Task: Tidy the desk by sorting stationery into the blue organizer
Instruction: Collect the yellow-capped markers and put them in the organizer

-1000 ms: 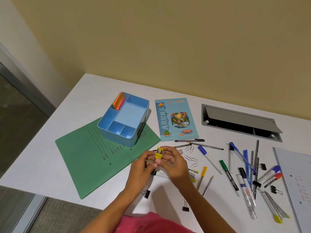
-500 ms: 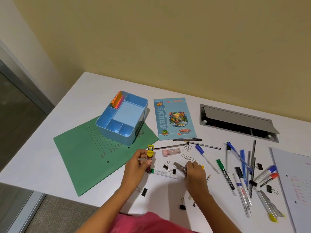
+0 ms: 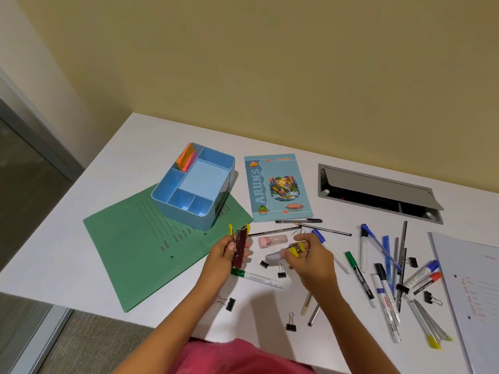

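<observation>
Left hand grips stapler just below blue organizer.

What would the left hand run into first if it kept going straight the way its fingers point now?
Most likely the blue organizer: the left hand, holding a dark red stapler upright, points up the desk toward its near corner. The height above the green folder is unclear, so it might pass over the rim.

A green folder and blue notebook lie on the white counter beside a grey cable hatch.
</observation>
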